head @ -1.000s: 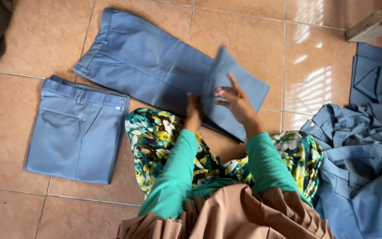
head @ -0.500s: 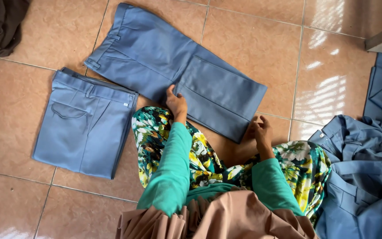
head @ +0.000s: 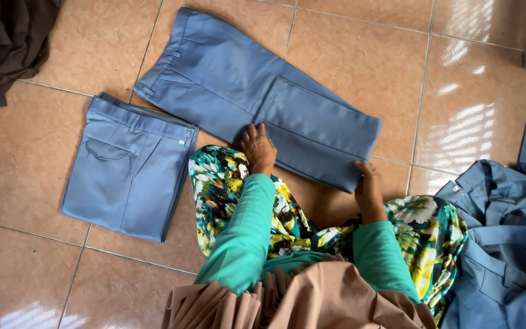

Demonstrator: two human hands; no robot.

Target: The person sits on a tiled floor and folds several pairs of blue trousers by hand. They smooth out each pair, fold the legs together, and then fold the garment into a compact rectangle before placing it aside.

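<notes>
a person seated on the tiled floor (head: pixel 360 36) presses the left hand (head: pixel 258 148), fingers spread flat and gripping nothing, on the near edge of half-folded blue trousers (head: pixel 257 91) laid out ahead. the right hand (head: pixel 368 186) touches the folded leg's corner, fingers loosely closing on its edge. a finished folded pair (head: pixel 128 167) lies just left; a pile of blue garments (head: pixel 500 237) sits at right, dark cloth (head: pixel 7 39) at top left.

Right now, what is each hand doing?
Left hand: open, flat on the blue trousers.
Right hand: fingers at the folded leg's corner; grip cannot be told.
</notes>
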